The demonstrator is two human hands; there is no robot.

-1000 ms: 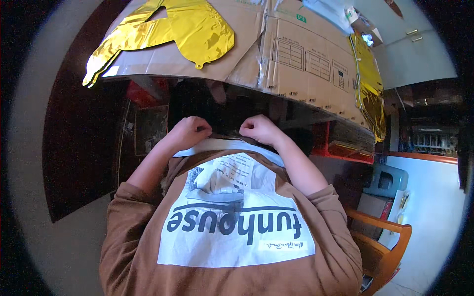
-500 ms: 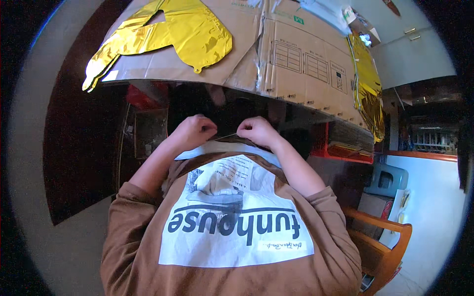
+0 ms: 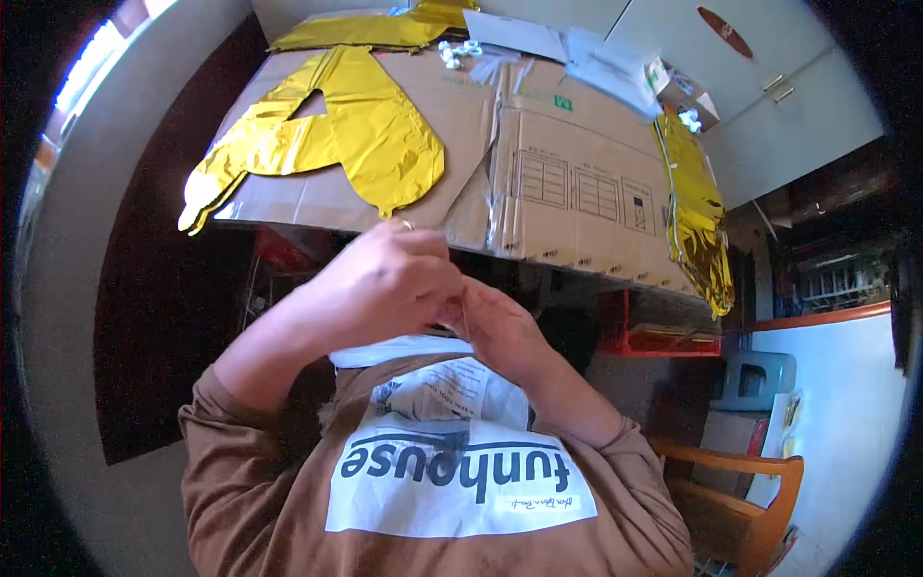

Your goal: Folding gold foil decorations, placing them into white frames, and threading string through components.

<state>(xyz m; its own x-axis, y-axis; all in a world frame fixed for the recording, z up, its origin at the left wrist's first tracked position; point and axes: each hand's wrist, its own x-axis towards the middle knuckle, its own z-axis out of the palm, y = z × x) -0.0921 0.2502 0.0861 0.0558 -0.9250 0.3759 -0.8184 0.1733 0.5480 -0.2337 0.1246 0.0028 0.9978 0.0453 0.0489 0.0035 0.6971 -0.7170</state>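
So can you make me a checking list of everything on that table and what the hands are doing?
Surface: flattened brown cardboard covers the table top.
Job's things: something thin pinched between both hands, too small to tell; a flat gold foil balloon lies on the cardboard just beyond them.
Clutter: another gold foil balloon hangs over the right edge, a third gold piece lies at the far edge, with small white bits and clear plastic bags.
Grippers: left hand and right hand are closed together near the chest, fingers curled.
Cables: nothing seen.
Surroundings: wooden chair at lower right, grey cupboard doors behind, red shelf under the table.
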